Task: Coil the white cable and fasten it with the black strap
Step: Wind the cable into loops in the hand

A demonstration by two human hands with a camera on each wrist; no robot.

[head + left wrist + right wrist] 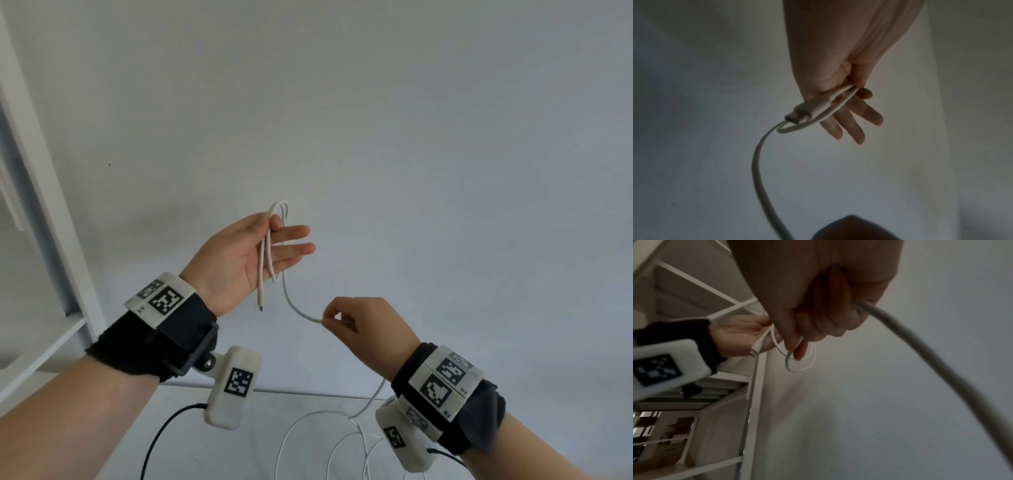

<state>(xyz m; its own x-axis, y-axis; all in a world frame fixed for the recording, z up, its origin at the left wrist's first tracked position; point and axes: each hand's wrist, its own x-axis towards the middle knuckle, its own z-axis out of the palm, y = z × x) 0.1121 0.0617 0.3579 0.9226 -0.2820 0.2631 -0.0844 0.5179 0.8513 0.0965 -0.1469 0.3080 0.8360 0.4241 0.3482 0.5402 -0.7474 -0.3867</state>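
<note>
The white cable [289, 301] runs between my two raised hands. My left hand [284, 236] is palm up with its fingers stretched out, and the thumb pins a couple of long loops against them. The plug [261, 303] hangs below that palm. The left wrist view shows the same pinch [855, 91] and the plug [801, 112] close up. Lower right, my right hand [329, 317] pinches the cable between thumb and forefinger, and its fingertips [796, 353] show in the right wrist view. The rest of the cable [920, 340] trails down past my right wrist. No black strap shows in any view.
Slack cable [308, 428] lies in loose curves on the white table [239, 411] below my hands. A white shelf unit [34, 205] stands at the left against a plain wall. A black camera lead [161, 435] hangs under my left wrist.
</note>
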